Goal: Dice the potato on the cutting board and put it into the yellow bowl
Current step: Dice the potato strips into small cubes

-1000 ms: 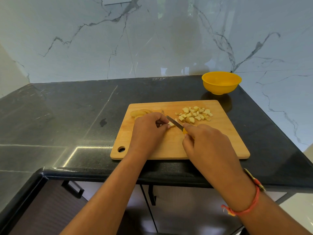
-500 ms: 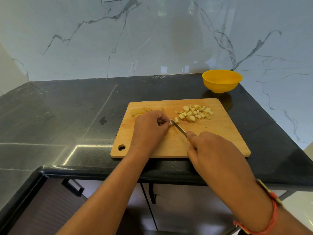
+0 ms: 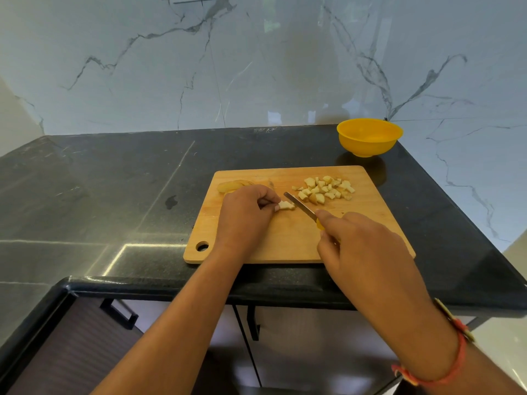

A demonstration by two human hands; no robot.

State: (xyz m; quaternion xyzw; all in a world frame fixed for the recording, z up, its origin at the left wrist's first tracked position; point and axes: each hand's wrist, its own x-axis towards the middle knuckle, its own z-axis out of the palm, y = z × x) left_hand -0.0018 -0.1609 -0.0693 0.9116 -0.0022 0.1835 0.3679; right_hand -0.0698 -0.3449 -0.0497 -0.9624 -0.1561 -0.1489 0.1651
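Your left hand (image 3: 245, 218) pinches potato piece (image 3: 286, 206), right hand (image 3: 362, 252) grips knife (image 3: 301, 206); diced pile (image 3: 325, 189) far right, yellow bowl (image 3: 369, 137) beyond.

One head view, angled forward and down.
The cutting board (image 3: 288, 240) is framed close from above, with the marble wall (image 3: 256, 67) taken in beyond it.

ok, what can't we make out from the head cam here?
All in the head view:
- knife: the handle is hidden in the right hand; only a yellow sliver shows.
- potato piece: the left hand covers all but its tip, so its size is unknown.
- potato slices: partly behind the left hand, count unclear.
- yellow bowl: its near wall hides the bottom; contents can't be told.
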